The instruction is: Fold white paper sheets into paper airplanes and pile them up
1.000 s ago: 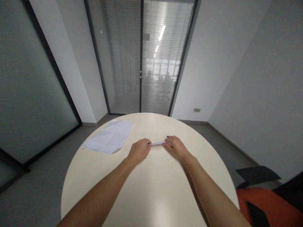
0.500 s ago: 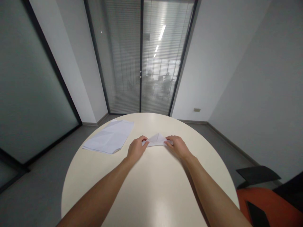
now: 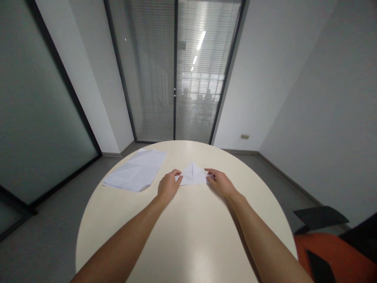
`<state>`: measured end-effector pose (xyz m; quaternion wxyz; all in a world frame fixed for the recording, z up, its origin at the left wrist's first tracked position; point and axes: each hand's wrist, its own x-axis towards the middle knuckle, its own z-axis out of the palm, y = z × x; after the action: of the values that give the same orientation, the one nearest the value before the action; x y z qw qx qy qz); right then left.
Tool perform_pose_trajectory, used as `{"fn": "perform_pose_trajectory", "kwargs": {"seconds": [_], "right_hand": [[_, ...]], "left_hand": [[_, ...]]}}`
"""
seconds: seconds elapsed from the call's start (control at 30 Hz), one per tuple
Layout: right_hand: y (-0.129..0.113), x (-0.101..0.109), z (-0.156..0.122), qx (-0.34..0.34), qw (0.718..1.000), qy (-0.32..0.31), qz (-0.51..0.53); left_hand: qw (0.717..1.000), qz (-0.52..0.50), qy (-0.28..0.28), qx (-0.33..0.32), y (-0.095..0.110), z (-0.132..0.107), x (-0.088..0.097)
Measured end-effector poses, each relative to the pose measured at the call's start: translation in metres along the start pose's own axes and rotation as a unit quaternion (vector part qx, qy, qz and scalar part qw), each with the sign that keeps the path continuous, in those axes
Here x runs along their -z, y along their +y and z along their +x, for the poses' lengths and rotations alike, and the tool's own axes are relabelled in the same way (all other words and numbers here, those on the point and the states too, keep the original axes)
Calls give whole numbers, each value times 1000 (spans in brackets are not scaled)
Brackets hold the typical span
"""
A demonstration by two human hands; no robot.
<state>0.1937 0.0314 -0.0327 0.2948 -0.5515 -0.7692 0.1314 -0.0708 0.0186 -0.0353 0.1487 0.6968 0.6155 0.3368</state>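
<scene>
A small folded piece of white paper (image 3: 192, 175) lies near the middle of the round table, its peak pointing away from me and a crease running down its centre. The paper's left end is pinched between the thumb and fingers of my left hand (image 3: 169, 184). At the opposite end, my right hand (image 3: 222, 184) has its thumb and curled fingers around the corner, with the index finger stretched out above it. Both corners are partly hidden by my fingers.
Creased white sheets (image 3: 137, 171) lie at the table's far left edge. The round cream table (image 3: 182, 236) has a curved rim. An orange chair (image 3: 332, 251) with black armrests stands at the right. Beyond the table is a glass partition (image 3: 156, 98) with blinds.
The folded paper has tipped flatter and shifted slightly left, so more of its triangular face shows. My right index finger has straightened away from it. The loose sheets have stayed put.
</scene>
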Motion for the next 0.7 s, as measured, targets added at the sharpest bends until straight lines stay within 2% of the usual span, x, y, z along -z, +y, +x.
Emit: {"fn": "perform_pose_trajectory", "kwargs": {"seconds": [0.27, 0.37, 0.43, 0.5, 0.57, 0.63, 0.7], "right_hand": [[4, -6, 1, -23, 999, -1, 43], [2, -7, 2, -24, 999, -2, 37], [1, -7, 2, -25, 999, -3, 34], [0, -7, 2, -26, 999, -4, 33], [-1, -7, 2, -27, 999, -3, 32], [-1, -6, 2, -26, 999, -1, 29], [-2, -7, 2, -23, 999, 1, 23]], "left_hand": [[998, 64, -26, -1, -1, -3, 0], [991, 124, -20, -53, 0, -4, 0], [984, 141, -18, -111, 3, -6, -1], [976, 120, -47, -178, 6, -9, -3], [964, 85, -99, -230, 10, -13, -6], [956, 74, -133, -252, 14, -17, -8], [953, 85, -139, -256, 16, -21, -8]]}}
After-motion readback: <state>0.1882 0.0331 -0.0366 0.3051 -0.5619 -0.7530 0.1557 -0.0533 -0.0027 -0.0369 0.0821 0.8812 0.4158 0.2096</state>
